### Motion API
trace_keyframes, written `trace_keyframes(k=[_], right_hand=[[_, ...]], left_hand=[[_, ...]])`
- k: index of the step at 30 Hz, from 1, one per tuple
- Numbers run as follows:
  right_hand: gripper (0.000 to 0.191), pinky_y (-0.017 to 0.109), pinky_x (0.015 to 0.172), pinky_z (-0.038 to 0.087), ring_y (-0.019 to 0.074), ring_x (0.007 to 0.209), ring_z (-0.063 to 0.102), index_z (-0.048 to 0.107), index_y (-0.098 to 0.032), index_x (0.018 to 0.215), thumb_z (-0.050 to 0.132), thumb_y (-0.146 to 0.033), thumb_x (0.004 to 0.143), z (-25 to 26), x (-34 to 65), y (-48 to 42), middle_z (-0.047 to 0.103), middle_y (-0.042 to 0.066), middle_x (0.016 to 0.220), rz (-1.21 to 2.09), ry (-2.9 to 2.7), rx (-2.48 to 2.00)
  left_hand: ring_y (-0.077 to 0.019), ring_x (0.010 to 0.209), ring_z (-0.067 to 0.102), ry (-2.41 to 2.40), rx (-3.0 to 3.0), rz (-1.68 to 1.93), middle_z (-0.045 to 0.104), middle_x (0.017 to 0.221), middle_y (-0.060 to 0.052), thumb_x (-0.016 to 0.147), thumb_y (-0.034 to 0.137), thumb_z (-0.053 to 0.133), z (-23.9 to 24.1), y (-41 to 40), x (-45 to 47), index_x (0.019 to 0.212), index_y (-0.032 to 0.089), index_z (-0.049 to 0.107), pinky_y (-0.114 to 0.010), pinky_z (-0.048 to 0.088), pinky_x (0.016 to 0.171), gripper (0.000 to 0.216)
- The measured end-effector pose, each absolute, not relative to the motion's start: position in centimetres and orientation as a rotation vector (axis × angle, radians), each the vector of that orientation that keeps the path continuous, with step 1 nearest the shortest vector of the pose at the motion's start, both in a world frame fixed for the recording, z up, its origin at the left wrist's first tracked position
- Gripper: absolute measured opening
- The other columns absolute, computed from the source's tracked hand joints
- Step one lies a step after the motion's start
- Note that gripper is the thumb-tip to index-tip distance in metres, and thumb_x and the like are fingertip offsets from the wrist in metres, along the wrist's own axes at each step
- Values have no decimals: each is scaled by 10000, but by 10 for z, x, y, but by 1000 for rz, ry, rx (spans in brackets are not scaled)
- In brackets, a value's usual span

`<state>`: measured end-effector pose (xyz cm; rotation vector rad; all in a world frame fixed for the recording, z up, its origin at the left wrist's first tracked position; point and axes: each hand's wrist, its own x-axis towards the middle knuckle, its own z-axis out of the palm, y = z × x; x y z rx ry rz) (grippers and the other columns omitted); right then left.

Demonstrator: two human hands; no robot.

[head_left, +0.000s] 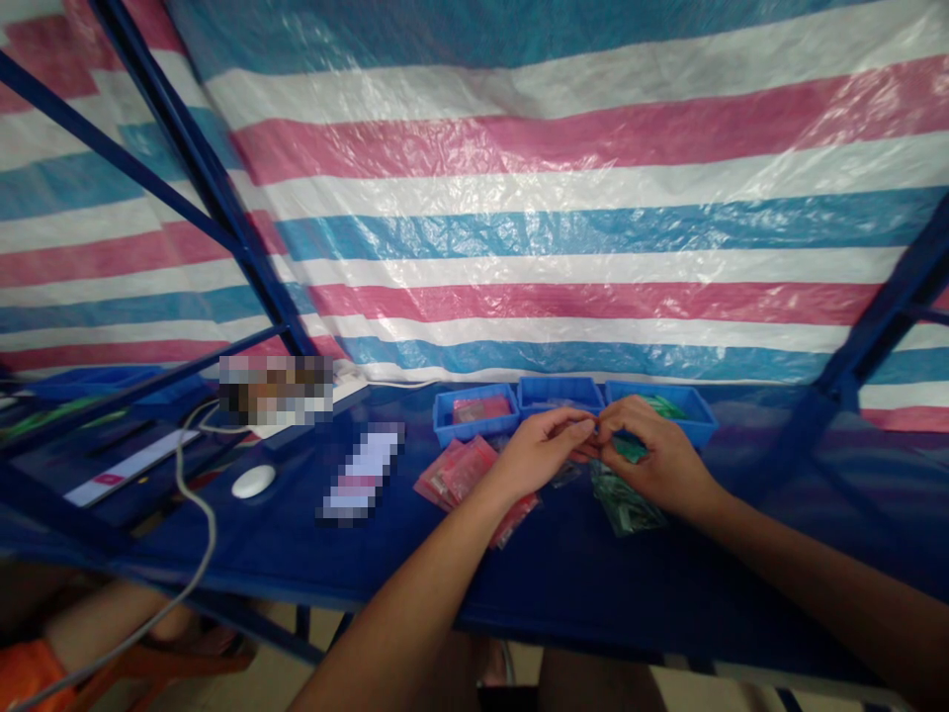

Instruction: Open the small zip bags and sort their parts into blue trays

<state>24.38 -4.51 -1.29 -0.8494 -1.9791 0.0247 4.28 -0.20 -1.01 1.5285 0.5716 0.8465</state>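
My left hand and my right hand meet over the dark blue table, fingertips pinched together on something small I cannot make out. Under and left of my left hand lies a pile of red plastic packets. Beneath my right hand lies a pile of green packets. Behind the hands stand three small blue trays: the left tray holds red packets, the middle tray looks nearly bare, the right tray holds green packets.
A white mouse with a grey cable lies on the left. A striped pink, white and blue tarp hangs behind on dark blue frame bars. Another person's legs show at lower left.
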Motion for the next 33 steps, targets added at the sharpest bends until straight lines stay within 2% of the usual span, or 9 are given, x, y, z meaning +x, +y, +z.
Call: trace_keyframes(k=[5, 8, 12, 15, 18, 21, 24, 30, 33], right_hand=[[148, 486, 955, 520, 268, 1000, 687, 689, -278, 975, 636, -140, 964, -10, 245, -43, 752, 43, 996, -10, -2044, -819], [128, 527, 1027, 517, 284, 1072, 695, 716, -292, 1065, 673, -212, 975, -9, 244, -44, 770, 50, 1065, 2, -2026, -820], [106, 528, 986, 561, 303, 1084, 694, 713, -292, 1082, 672, -286, 984, -15, 244, -44, 752, 75, 1099, 56, -1874, -908], [254, 506, 959, 594, 290, 1041, 705, 675, -294, 1210, 705, -373, 970, -22, 245, -41, 708, 97, 1209, 164, -1703, -989], [421, 469, 953, 619, 275, 1050, 728, 632, -304, 1322, 751, -439, 941, -29, 245, -37, 694, 98, 1278, 418, -1600, -984], [386, 460, 964, 623, 280, 1050, 755, 685, -283, 1227, 789, -477, 910, -32, 243, -35, 758, 85, 1176, 674, -1580, -974], [336, 455, 954, 625, 275, 993, 773, 719, -254, 1099, 819, -490, 882, -32, 243, -36, 797, 81, 1072, 784, -1553, -968], [266, 416, 891, 623, 250, 920, 762, 722, -245, 1019, 812, -463, 896, -31, 246, -37, 780, 68, 994, 692, -1554, -977], [156, 429, 901, 605, 253, 976, 731, 755, -260, 1002, 753, -406, 947, -28, 249, -37, 740, 70, 1042, 519, -1646, -950]], left_hand=[[-182, 853, 726, 612, 1568, 962, 782, 998, -91, 859, 484, 805, -14, 3, 42, 1084, 132, 762, -307, 569, 836, 420], [-182, 869, 730, 641, 1551, 1093, 789, 995, -102, 810, 453, 858, -17, 8, 41, 1070, 122, 753, -306, 560, 850, 433], [-164, 852, 724, 689, 1533, 1201, 774, 935, -76, 783, 365, 889, -18, 12, 40, 1005, 131, 721, -285, 549, 834, 364], [-148, 831, 722, 682, 1540, 1229, 761, 898, -47, 783, 301, 888, -15, 9, 41, 967, 146, 676, -259, 537, 809, 321], [-159, 854, 747, 607, 1532, 1192, 781, 918, -42, 803, 264, 871, -14, 5, 42, 1069, 167, 643, -263, 545, 822, 364], [-186, 930, 769, 581, 1593, 1161, 809, 1016, -71, 844, 270, 840, -15, 4, 41, 1230, 184, 647, -303, 563, 891, 440], [-207, 957, 775, 624, 1686, 1162, 813, 1065, -100, 870, 324, 820, -16, 6, 40, 1182, 168, 713, -323, 575, 907, 365], [-226, 1025, 762, 768, 1910, 1174, 810, 1111, -89, 919, 369, 761, -11, 3, 35, 1086, 193, 785, -324, 589, 908, 243], [-226, 979, 766, 795, 1927, 1146, 815, 1089, -84, 943, 376, 724, -8, 1, 34, 1080, 195, 799, -327, 599, 888, 240]])
